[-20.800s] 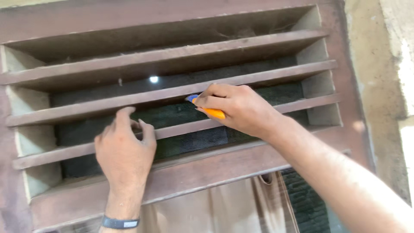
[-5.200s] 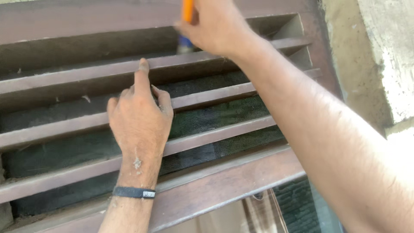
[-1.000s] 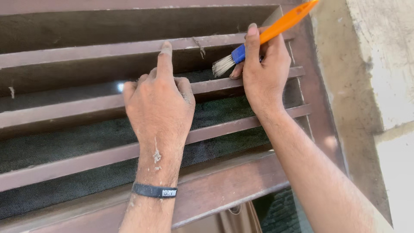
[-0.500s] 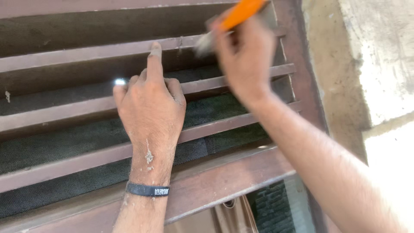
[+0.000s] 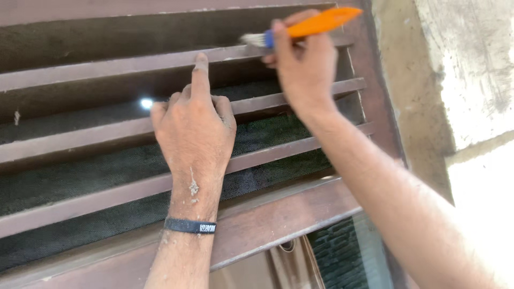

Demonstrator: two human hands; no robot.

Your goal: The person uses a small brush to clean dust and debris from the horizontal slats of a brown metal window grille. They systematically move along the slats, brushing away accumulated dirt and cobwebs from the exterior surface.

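Two hands: right hand point(image 5: 305, 67) gripping brush point(image 5: 300, 29)

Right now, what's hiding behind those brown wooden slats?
Behind the brown slats sits dark mesh, with one bright spot of light shining through. The left hand covers part of it, and whatever lies beyond the mesh is too dark to see.

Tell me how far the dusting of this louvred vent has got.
In hand: the right hand holds an orange-handled brush at the upper slat, while the left hand braces there. Done: lower slats look mostly clean. Left: dust clump at left.
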